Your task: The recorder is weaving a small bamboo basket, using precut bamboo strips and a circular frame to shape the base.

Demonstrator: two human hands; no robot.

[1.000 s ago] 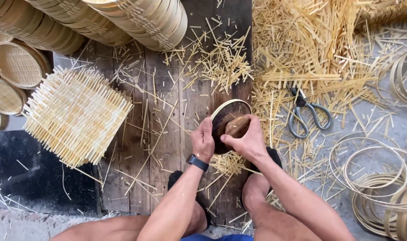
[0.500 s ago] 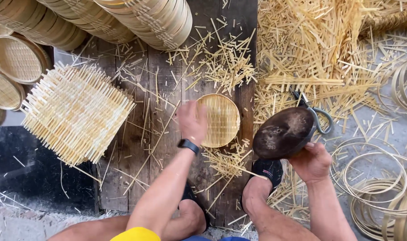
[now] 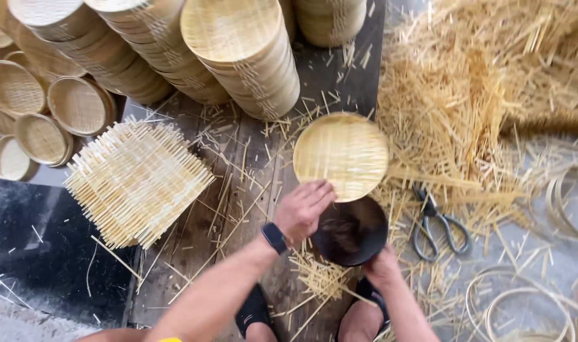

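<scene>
With the right hand [image 3: 383, 269] clamped under the dark bowl [image 3: 351, 229] and left fingers [image 3: 314, 193] spread loosely on its rim beside the woven disc [image 3: 341, 155], it could tip.

Right hand [image 3: 383, 269] mostly behind dark bowl [image 3: 352, 229]

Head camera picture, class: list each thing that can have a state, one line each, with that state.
Round woven tray: lying flat on the boards, left hand at its near edge.
Dark round mould: tilted, gripped by the right hand.
Scissors: lying on the straw, untouched.
Woven square mats: stacked, ends untrimmed.
Finished trays: stacked in leaning columns.
</scene>
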